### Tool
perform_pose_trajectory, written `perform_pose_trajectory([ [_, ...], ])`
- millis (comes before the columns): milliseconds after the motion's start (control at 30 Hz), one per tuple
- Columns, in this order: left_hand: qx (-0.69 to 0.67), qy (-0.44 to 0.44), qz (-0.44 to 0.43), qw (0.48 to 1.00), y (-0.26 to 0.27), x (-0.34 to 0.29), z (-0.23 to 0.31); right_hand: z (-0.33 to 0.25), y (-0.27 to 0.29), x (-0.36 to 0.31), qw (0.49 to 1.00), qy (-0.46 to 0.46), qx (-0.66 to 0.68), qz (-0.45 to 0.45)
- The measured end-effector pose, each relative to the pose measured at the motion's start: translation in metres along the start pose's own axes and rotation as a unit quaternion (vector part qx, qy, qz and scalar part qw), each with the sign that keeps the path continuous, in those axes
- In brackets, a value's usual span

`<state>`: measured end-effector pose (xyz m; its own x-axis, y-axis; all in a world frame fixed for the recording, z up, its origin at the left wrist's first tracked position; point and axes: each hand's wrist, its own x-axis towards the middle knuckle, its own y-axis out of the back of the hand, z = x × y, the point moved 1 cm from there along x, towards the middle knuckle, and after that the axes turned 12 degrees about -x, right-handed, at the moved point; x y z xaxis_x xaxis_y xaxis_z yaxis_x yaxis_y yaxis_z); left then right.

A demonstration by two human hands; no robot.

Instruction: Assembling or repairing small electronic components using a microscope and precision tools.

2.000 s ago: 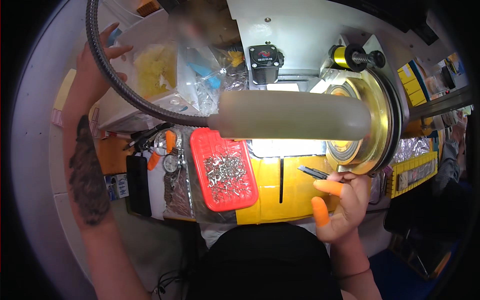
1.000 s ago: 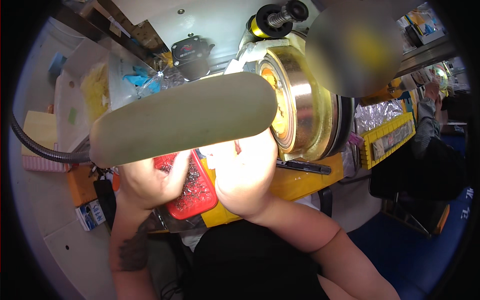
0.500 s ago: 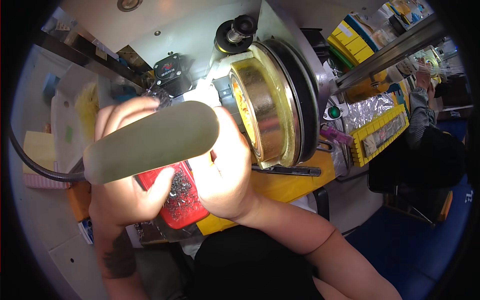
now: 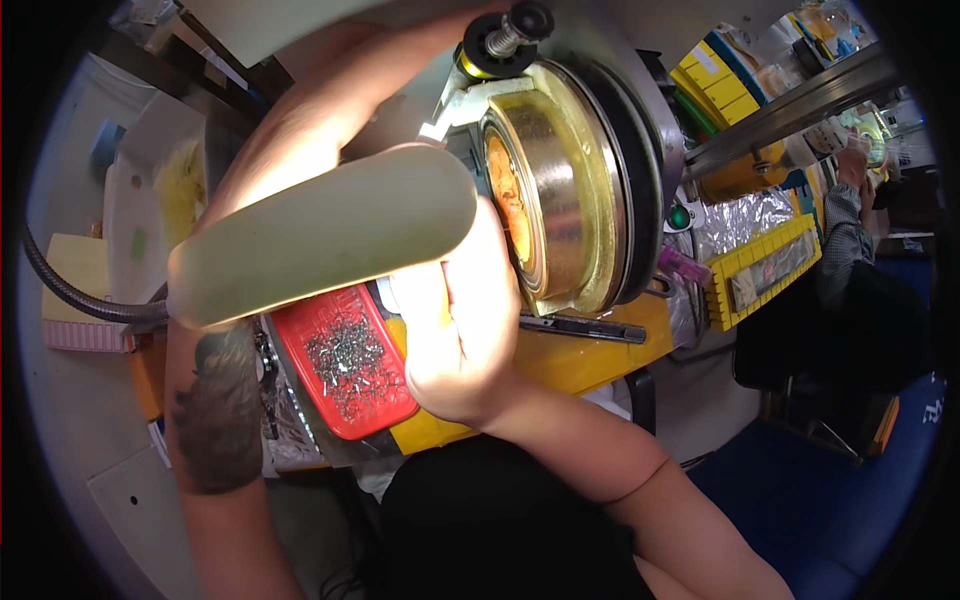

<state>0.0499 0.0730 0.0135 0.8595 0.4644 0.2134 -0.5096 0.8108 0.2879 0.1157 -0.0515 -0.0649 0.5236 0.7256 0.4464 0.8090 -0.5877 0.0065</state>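
My left arm reaches up past the lamp head (image 4: 325,238) toward the black knob (image 4: 518,35) of a roller at the top. Its hand is hard to make out up there, and its fingers do not show. Below the lamp, my right hand (image 4: 465,325) is curled and closed in bright glare beside the large round metal drum (image 4: 560,195). Its fingertips are hidden by the lamp, so what it holds cannot be seen. Left of this hand lies a red tray (image 4: 362,425) with many tiny metal pieces (image 4: 347,355) scattered in it.
A black bar-shaped tool (image 4: 590,328) lies on the yellow surface (image 4: 600,362) below the drum. Farther right are a yellow ridged tray (image 4: 765,272), a green button (image 4: 680,216) and a metal rail (image 4: 790,105). Another person's sleeve (image 4: 840,225) shows at far right.
My left hand has left the red tray and swung up toward the roller, uncovering the metal pieces. My right hand stays close to its place. The view has shifted slightly.
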Motion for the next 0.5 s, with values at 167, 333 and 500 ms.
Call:
perform_pose_trajectory([
  [167,0.197,-0.159,0.002,0.967,0.003,-0.026,-0.009,-0.005,0.016,-0.035,0.985,-0.068,0.159,-0.028],
  [333,0.119,-0.123,0.182,0.968,-0.039,-0.078,0.005,-0.003,0.015,-0.040,0.988,-0.073,0.132,-0.021],
  [500,0.153,-0.079,0.188,0.967,-0.041,-0.081,0.013,-0.007,0.012,-0.040,0.979,-0.079,0.188,-0.019],
])
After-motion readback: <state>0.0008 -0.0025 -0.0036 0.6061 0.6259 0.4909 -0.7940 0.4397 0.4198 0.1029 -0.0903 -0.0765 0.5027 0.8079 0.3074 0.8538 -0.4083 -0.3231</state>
